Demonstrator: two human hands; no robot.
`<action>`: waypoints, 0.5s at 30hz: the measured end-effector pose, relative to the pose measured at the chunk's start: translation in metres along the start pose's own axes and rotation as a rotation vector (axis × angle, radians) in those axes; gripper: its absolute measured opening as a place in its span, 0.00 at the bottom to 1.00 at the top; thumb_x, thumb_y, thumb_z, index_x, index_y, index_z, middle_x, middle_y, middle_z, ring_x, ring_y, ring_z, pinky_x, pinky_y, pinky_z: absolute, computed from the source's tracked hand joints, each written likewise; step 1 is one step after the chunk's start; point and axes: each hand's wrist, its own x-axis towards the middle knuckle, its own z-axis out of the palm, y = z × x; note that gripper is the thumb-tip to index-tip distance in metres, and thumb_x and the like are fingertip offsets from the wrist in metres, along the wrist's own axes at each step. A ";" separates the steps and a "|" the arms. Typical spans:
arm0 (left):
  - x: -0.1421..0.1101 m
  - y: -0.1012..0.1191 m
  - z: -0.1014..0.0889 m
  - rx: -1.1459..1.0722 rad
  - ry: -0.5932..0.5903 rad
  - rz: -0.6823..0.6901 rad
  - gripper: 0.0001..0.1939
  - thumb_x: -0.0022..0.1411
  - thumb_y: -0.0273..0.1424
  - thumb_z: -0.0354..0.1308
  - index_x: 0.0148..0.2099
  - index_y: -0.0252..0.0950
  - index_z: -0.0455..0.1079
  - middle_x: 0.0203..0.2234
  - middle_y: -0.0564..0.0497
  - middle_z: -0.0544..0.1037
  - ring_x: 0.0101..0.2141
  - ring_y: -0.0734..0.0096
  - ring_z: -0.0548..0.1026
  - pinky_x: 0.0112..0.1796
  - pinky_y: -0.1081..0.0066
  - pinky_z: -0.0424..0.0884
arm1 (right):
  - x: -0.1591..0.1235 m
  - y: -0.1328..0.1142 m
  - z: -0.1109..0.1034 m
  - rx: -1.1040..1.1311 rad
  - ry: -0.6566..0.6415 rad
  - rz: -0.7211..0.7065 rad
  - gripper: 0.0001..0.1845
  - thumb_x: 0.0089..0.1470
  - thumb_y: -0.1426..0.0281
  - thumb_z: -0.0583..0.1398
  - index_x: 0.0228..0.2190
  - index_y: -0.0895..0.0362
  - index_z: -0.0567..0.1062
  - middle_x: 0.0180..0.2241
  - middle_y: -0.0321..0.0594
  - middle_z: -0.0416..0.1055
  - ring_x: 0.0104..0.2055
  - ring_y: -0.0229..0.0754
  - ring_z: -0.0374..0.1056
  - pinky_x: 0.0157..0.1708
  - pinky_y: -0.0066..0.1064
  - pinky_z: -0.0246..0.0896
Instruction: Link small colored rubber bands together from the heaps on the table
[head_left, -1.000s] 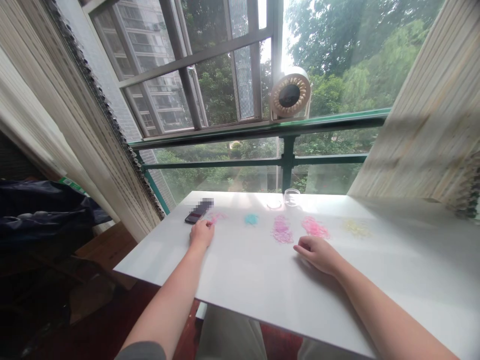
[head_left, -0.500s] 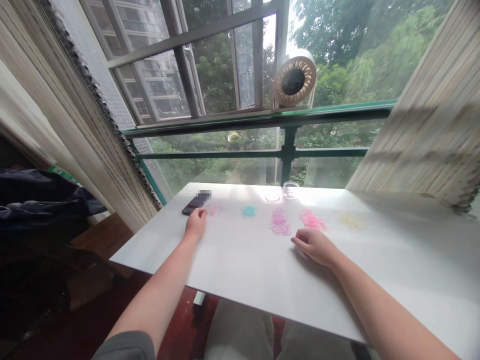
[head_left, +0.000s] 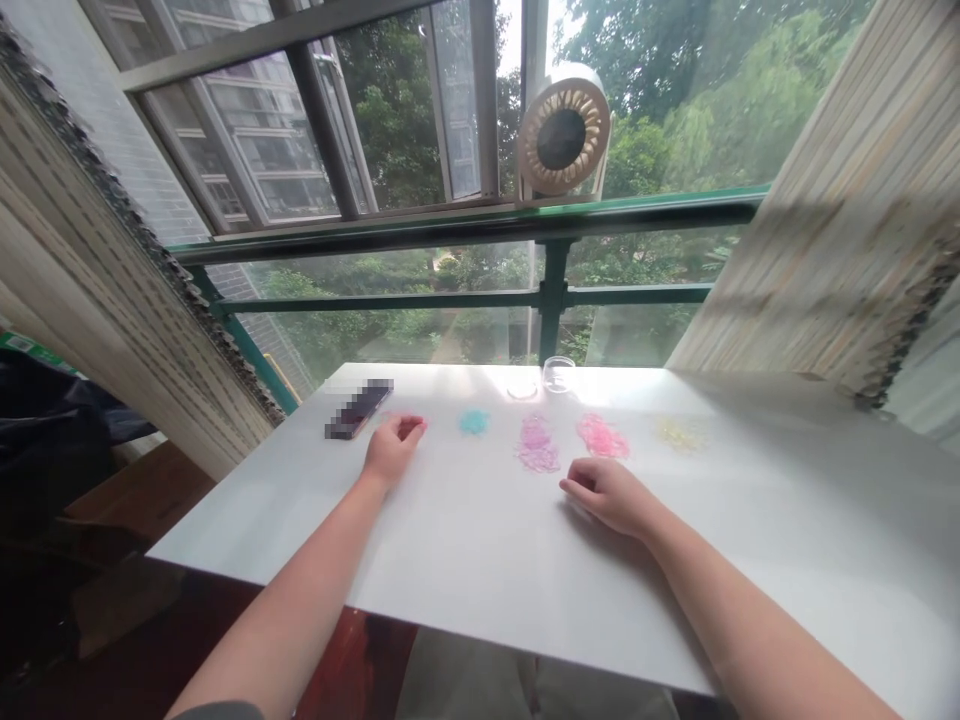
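Daylight is cast over a white table (head_left: 465,540) in the head view. Pinched nearly shut, the left hand (head_left: 414,431) seems to be closed on one pink strand (head_left: 424,426), though blurred. Beside the pink pile (head_left: 602,437), the right hand (head_left: 611,495) is loosely clenched, its inside hidden. Five small strand piles, one phone (head_left: 360,408), one clear cup (head_left: 559,375) and one clear ring (head_left: 523,391) are seen on the table.

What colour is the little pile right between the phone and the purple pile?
The little pile is turquoise blue, seen best in the head view.
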 end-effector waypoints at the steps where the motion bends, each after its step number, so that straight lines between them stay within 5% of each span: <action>1: -0.002 0.006 0.007 -0.033 -0.042 0.005 0.16 0.51 0.38 0.58 0.39 0.31 0.70 0.33 0.45 0.78 0.34 0.66 0.76 0.38 0.68 0.72 | 0.000 0.000 0.000 0.008 0.003 -0.007 0.14 0.50 0.61 0.53 0.19 0.56 0.65 0.18 0.34 0.62 0.22 0.36 0.56 0.23 0.28 0.49; 11: -0.055 0.081 0.079 -0.327 -0.546 0.027 0.12 0.52 0.35 0.61 0.37 0.33 0.70 0.30 0.47 0.78 0.32 0.68 0.76 0.36 0.69 0.72 | 0.002 -0.013 0.013 0.291 0.130 -0.151 0.10 0.49 0.68 0.58 0.35 0.56 0.70 0.22 0.32 0.65 0.20 0.32 0.55 0.21 0.25 0.51; 15: -0.063 0.098 0.098 -0.334 -0.698 0.062 0.11 0.53 0.35 0.60 0.37 0.33 0.70 0.30 0.47 0.78 0.33 0.67 0.77 0.37 0.68 0.72 | 0.004 -0.013 0.012 0.365 0.158 -0.168 0.07 0.51 0.67 0.57 0.32 0.57 0.71 0.22 0.34 0.65 0.20 0.31 0.54 0.20 0.25 0.50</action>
